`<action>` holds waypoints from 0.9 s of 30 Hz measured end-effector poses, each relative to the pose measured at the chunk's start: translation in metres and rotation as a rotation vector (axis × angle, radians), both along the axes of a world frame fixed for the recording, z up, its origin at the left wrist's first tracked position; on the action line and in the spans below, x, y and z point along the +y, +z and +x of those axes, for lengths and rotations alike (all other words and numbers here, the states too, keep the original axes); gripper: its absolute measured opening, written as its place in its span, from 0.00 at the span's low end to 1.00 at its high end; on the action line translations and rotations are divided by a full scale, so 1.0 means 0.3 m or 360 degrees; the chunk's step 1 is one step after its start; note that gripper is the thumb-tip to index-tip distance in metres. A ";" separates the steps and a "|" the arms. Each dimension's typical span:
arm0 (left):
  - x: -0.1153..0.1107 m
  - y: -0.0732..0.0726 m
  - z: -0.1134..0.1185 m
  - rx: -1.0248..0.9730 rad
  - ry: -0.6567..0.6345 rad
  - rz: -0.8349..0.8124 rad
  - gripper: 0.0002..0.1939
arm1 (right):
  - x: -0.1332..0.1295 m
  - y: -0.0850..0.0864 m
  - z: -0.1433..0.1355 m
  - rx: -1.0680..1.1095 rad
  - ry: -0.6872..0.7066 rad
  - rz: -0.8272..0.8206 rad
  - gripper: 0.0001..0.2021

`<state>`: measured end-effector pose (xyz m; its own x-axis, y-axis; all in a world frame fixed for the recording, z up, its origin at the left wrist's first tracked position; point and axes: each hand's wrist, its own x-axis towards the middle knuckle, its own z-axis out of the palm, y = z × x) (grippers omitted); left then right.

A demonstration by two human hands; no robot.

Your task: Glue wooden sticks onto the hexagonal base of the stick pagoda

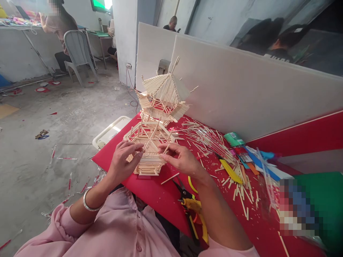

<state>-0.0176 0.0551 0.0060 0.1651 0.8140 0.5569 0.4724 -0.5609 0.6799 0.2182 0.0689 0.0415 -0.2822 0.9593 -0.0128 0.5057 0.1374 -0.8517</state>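
A frame of pale wooden sticks (151, 167) lies on the red table in front of me, with crossing sticks over its many-sided top. My left hand (124, 159) is at its left side, thumb and fingers curved and slightly apart, fingertips close to the frame. At the right side, my right hand (183, 160) pinches a short wooden stick (166, 148) between thumb and fingers. Directly behind stands a pagoda-like stick model (166, 89) with a pointed, slatted roof. Whether my left fingertips touch the frame is hard to make out.
Loose sticks (206, 137) and cut pieces cover the red table (166, 200) to the right. Nearby lie a yellow-handled cutter (230, 171), pliers (184, 192), a yellow glue gun (193, 204) and a green roll (234, 139). White panels (227, 89) stand behind; people sit farther off.
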 end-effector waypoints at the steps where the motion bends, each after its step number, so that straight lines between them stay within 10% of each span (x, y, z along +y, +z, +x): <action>1: 0.000 0.001 -0.001 -0.0003 -0.0008 -0.0004 0.09 | -0.002 0.001 0.003 0.0009 0.0016 0.0007 0.17; 16: -0.041 -0.029 -0.039 0.0064 -0.0084 0.0214 0.22 | -0.114 -0.034 0.046 0.0283 -0.0373 0.0225 0.21; 22: -0.128 -0.128 -0.041 -0.0198 0.0458 0.0106 0.16 | -0.222 -0.190 0.004 0.0534 -0.0852 0.0065 0.27; 27: -0.189 -0.199 -0.027 -0.0240 0.0253 -0.0177 0.09 | -0.264 -0.317 -0.068 0.0486 -0.0711 -0.0051 0.27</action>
